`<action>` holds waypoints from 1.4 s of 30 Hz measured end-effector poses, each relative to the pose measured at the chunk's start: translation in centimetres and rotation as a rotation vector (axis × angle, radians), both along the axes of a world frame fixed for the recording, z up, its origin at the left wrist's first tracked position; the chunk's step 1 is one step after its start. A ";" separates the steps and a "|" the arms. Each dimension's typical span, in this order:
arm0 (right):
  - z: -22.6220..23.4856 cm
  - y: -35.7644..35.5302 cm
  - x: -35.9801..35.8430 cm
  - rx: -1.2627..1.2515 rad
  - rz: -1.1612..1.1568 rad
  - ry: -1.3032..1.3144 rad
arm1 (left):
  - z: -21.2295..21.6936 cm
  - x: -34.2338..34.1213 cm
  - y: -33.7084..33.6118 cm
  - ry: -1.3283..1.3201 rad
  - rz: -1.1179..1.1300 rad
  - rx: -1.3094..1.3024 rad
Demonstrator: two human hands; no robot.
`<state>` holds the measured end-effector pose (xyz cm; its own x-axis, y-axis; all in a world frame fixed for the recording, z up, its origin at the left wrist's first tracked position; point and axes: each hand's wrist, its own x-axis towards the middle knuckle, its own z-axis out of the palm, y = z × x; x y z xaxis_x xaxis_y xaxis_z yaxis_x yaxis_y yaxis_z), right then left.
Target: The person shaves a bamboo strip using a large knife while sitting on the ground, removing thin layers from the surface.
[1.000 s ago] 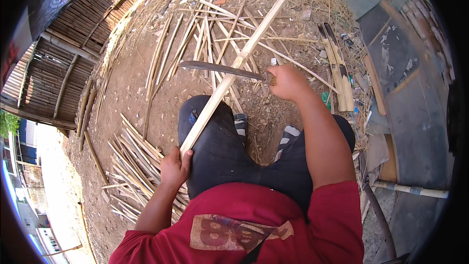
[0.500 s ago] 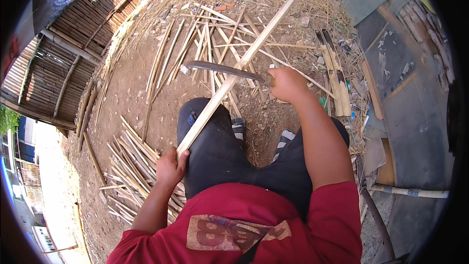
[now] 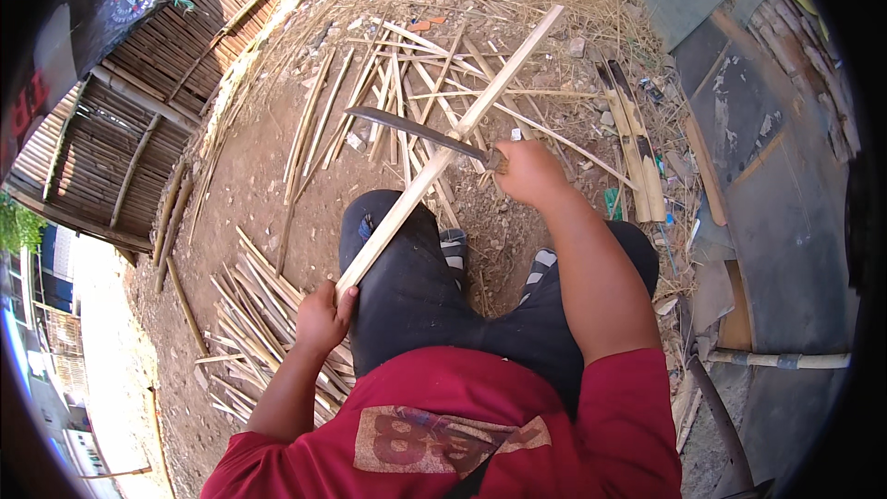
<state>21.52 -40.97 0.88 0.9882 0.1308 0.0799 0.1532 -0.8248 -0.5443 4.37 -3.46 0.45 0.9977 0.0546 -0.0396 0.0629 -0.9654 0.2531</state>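
Note:
A long pale bamboo strip slants from my left thigh up and away to the right. Its near end is gripped by my left hand, thumb on top, beside my thigh. My right hand is wrapped round the handle of a machete, whose slightly curved dark blade points left. The blade lies across the strip about midway along its length, beyond my knees. Most of the handle is hidden in my fist.
Scattered bamboo strips lie on the dirt ahead. A pile of darker strips is at my left. Split bamboo halves lie at the right, near dark sheets. A bamboo wall stands at the far left.
My right hand and the machete handle have come a little nearer to me and left along the strip. My left hand keeps its hold on the strip's near end.

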 end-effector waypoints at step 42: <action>-0.3 -5.6 3.2 0.168 -0.353 -0.113 | -2.1 0.1 1.3 -0.073 -0.084 -0.071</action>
<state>24.75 -46.53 0.62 0.9536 -0.2395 0.1822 -0.0572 -0.7386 -0.6717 4.51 -2.16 -1.69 0.9990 -0.0298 0.0329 -0.0388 -0.9459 0.3222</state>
